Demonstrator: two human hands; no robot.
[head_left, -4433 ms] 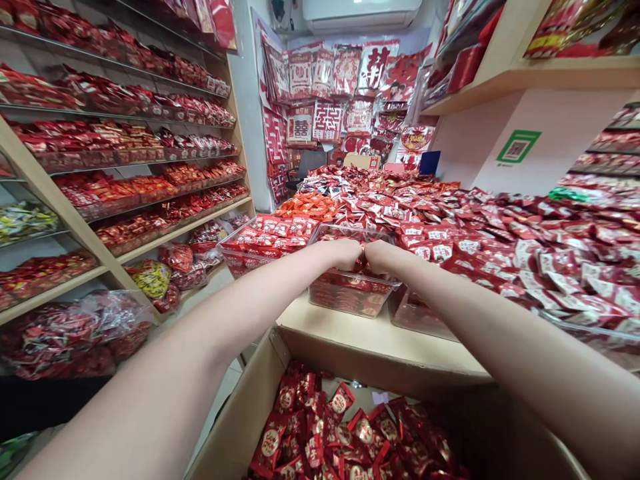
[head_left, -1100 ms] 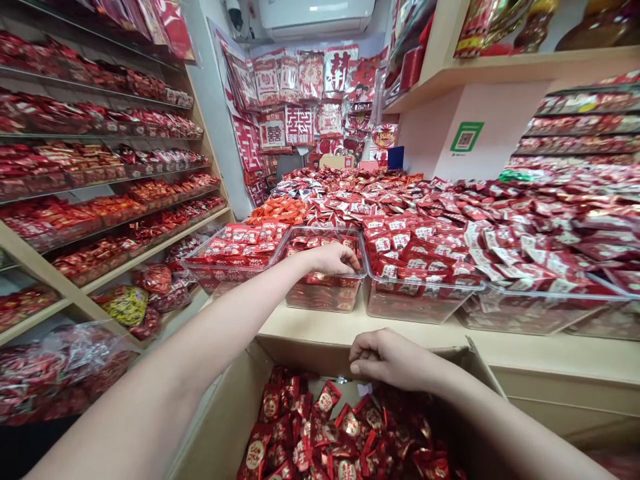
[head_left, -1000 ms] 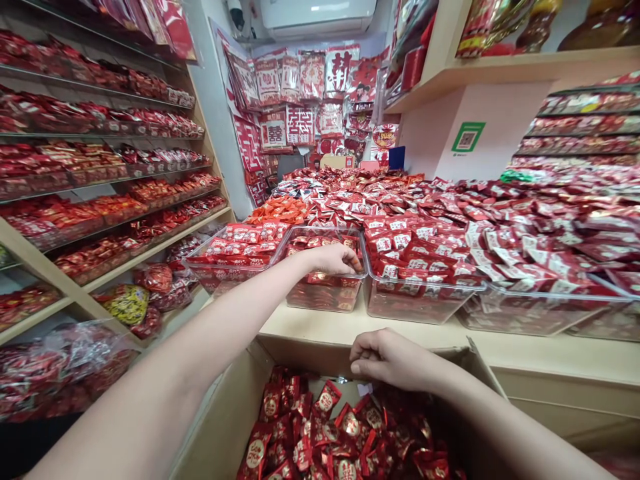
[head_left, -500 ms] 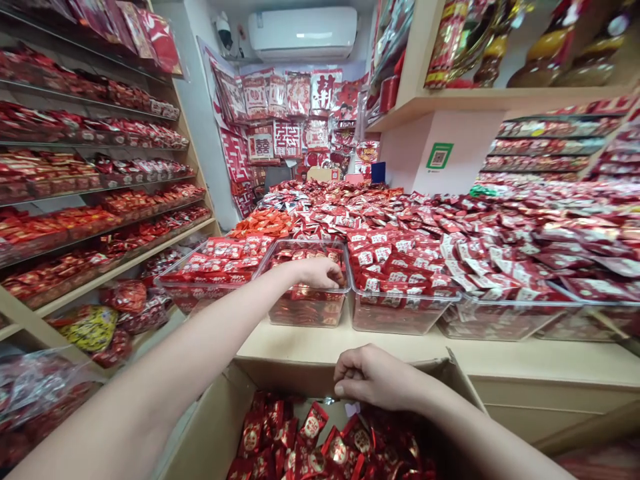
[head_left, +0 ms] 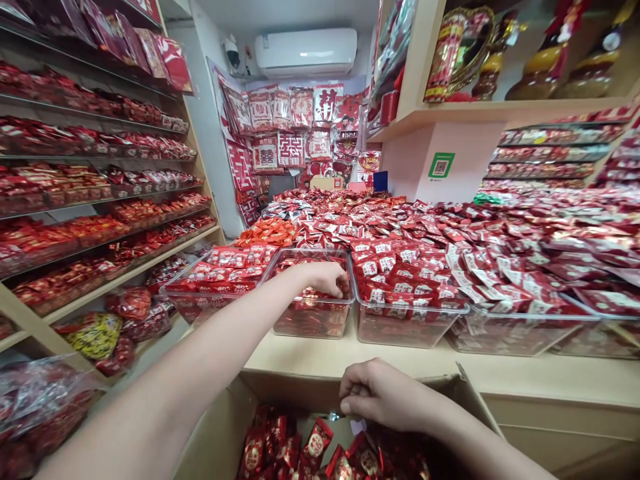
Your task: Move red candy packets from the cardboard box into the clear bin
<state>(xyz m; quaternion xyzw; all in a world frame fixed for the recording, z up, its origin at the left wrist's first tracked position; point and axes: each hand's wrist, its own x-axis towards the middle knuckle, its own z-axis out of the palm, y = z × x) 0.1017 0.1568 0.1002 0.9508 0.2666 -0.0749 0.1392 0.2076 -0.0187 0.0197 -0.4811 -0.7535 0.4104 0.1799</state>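
Observation:
My left hand [head_left: 327, 277] reaches over a clear plastic bin [head_left: 311, 253] that holds small red packets. Its fingers curl downward inside the rim, close to the packets, and their tips are partly hidden. Whatever they grip, if anything, I cannot make out. My right hand [head_left: 374, 390] hovers above an open cardboard box [head_left: 300, 385], its fingers folded in toward the thumb and no object showing in them. Below it, shiny red wrapped packets [head_left: 317, 443] with pale round emblems lie loose in the box.
A clear bin of red packets [head_left: 220, 268] stands left of the middle bin, another bin [head_left: 410, 325] right of it. All rest on a pale wooden counter [head_left: 285, 360]. Heaped packets spread behind them. Stocked shelves [head_left: 100, 157] line the left; a wooden shelf [head_left: 465, 112] overhangs the right.
The whole view has shifted slightly, so the scene sits a little lower. My left hand has moved only slightly over the bin; my right hand stays curled above the box.

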